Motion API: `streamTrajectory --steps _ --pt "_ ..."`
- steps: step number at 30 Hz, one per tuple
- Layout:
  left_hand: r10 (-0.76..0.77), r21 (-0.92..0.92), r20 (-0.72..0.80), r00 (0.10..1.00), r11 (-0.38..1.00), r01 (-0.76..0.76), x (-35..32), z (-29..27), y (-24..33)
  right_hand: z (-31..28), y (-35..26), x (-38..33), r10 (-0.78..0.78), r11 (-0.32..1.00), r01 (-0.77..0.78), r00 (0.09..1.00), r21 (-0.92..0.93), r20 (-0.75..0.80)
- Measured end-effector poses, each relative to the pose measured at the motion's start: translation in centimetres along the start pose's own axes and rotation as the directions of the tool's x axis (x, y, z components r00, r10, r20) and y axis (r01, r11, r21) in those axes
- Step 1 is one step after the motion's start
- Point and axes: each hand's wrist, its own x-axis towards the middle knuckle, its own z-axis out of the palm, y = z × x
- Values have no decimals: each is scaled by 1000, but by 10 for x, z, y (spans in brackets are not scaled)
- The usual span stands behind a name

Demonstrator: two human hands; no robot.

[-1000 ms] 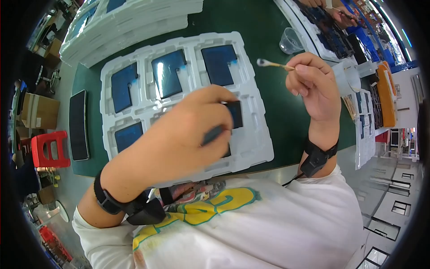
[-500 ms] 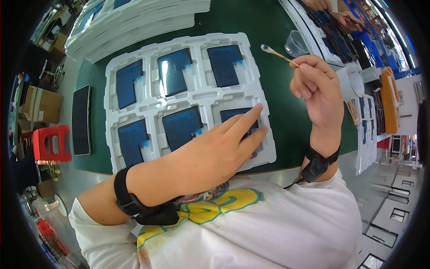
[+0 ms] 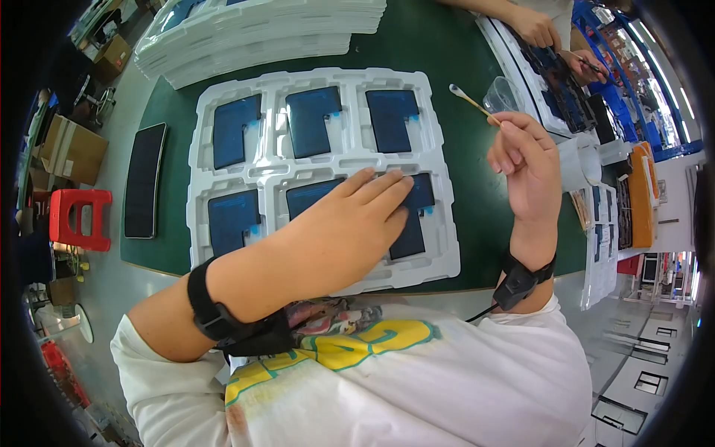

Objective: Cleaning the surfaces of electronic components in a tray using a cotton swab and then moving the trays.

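Observation:
A white moulded tray point(image 3: 201, 138) lies before me with several flat, dark-blue L-shaped pieces in its pockets, resembling battery packs. My left hand point(image 3: 346, 220) reaches across the tray's near row with its fingers stretched out. Its fingertips are over the left part of the near-right blue piece point(image 3: 408, 237); whether they touch it I cannot tell. The hand and forearm partly cover the near-middle blue piece point(image 3: 307, 195). Raised to the right of the tray, my right hand point(image 3: 527, 167) pinches a cotton swab point(image 3: 474, 103) by its stick, the greyish tip pointing up and left.
Behind the tray rises a stack of white trays point(image 3: 275, 48). A phone-like black slab point(image 3: 144, 182) lies at the left. A clear cup point(image 3: 500, 95) and a translucent white container point(image 3: 579, 165) stand at the right. Farther right, another person's hands point(image 3: 538, 30) work over dark parts.
My left hand has shifted left and drawn its fingers back, showing more of the near-right blue piece. My right hand still holds the swab up. The whole view has shifted slightly.

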Motion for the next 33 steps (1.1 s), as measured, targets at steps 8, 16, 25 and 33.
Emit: streamTrajectory --steps 8,16,25,33 --pt "-607 -64 -287 742 784 617 -72 -46 -16 -8 3 1 41 991 -57 990 -122 -134" --pt "-935 -530 92 344 246 811 -114 -58 -1 6 17 -2 262 958 -238 953 -160 150" --pt "-902 -920 275 334 -145 365 -108 -69 -14 3 1 -7 248 933 -277 957 228 148" --pt "-816 -877 439 376 -301 374 -94 -59 22 -7 3 -2 -28 871 -16 996 -492 -82"
